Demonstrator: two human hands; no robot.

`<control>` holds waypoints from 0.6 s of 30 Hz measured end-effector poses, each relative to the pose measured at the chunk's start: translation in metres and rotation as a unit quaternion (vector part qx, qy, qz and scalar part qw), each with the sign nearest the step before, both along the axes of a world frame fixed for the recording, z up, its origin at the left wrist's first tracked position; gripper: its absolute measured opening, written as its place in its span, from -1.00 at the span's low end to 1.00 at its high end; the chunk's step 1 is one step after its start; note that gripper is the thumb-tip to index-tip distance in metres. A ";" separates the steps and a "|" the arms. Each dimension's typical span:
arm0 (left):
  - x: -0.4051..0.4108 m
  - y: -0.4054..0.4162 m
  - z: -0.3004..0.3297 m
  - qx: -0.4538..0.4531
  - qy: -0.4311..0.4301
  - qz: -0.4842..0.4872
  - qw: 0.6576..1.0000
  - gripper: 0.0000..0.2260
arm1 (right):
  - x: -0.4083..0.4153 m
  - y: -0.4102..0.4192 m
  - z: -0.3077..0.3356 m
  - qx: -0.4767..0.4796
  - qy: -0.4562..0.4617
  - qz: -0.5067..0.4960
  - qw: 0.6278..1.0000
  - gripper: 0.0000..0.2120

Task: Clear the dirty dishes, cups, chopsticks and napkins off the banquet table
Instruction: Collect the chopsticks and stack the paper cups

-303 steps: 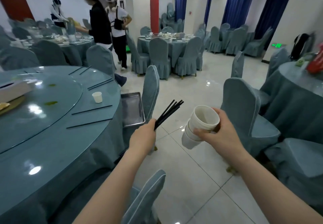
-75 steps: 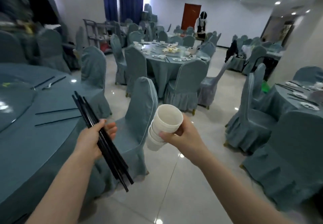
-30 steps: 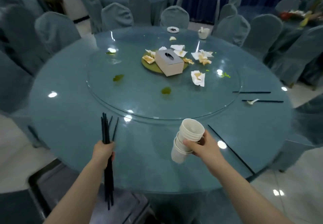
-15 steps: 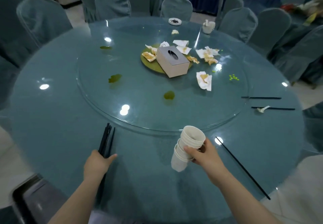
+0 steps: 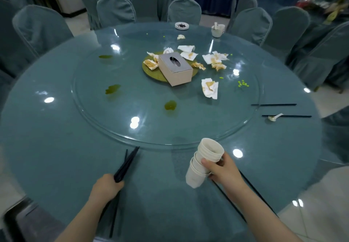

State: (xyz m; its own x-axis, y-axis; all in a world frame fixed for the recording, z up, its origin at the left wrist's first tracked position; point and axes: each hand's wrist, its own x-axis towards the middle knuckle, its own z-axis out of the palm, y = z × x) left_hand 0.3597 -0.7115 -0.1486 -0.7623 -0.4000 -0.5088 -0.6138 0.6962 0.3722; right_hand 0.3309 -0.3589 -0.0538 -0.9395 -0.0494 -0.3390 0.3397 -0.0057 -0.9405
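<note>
The left hand (image 5: 106,187) grips a bundle of black chopsticks (image 5: 126,163), fingers curled round them; the bundle points away over the near edge of the table (image 5: 56,138), tips fanned slightly, with the other ends trailing back below the wrist. The right hand (image 5: 222,170) holds a stack of white paper cups (image 5: 204,161), fingers and thumb wrapped round the stack, which is tilted with its open mouth facing up and away. The cups are nested, with several rims showing, and the top one appears empty.

Under the right forearm, two single black chopsticks (image 5: 251,187) lie diagonally on the table near its near right edge. Two more chopsticks (image 5: 273,105) lie at the right edge, well apart from each other; a white spoon (image 5: 274,117) rests against the nearer one.

A round glass turntable (image 5: 94,83) occupies the table's centre. On it stand a beige tissue box (image 5: 176,69) set on a yellow-green disc (image 5: 151,71), with stained, crumpled napkins (image 5: 209,88) scattered round and to the right of the box. Green smears (image 5: 170,105) and small green bits (image 5: 243,84) mark the glass.

At the far edge of the table stand a small white dish (image 5: 181,25) holding dark scraps and a white cup (image 5: 217,30). Covered chairs (image 5: 115,9) ring the table.
</note>
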 end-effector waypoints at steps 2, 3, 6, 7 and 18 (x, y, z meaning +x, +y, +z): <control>0.002 0.022 0.006 0.020 -0.006 -0.021 1.000 -0.69 | 0.000 0.016 0.003 0.000 0.006 0.006 1.000 -0.60; 0.002 0.034 0.011 0.025 -0.006 -0.028 0.999 -0.69 | 0.000 0.025 0.004 -0.001 0.009 0.008 1.000 -0.61; -0.004 0.073 0.028 0.024 -0.019 -0.074 0.997 -0.73 | 0.000 0.054 0.008 -0.004 0.015 0.007 1.000 -0.61; -0.008 0.088 0.035 0.027 -0.023 -0.093 0.995 -0.73 | 0.001 0.066 0.008 -0.007 0.016 0.003 1.000 -0.60; -0.042 0.250 0.058 0.137 0.036 -0.142 0.980 -0.80 | 0.018 0.212 -0.007 -0.046 0.009 -0.100 0.994 -0.65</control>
State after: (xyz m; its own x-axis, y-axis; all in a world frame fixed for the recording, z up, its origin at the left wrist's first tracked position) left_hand 0.3179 -0.4613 -0.0906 -0.8606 -0.0223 -0.5089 -0.3749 0.7040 0.6032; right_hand 0.3487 -0.1465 -0.0608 -0.9399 0.1081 -0.3240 0.3055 -0.1583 -0.9389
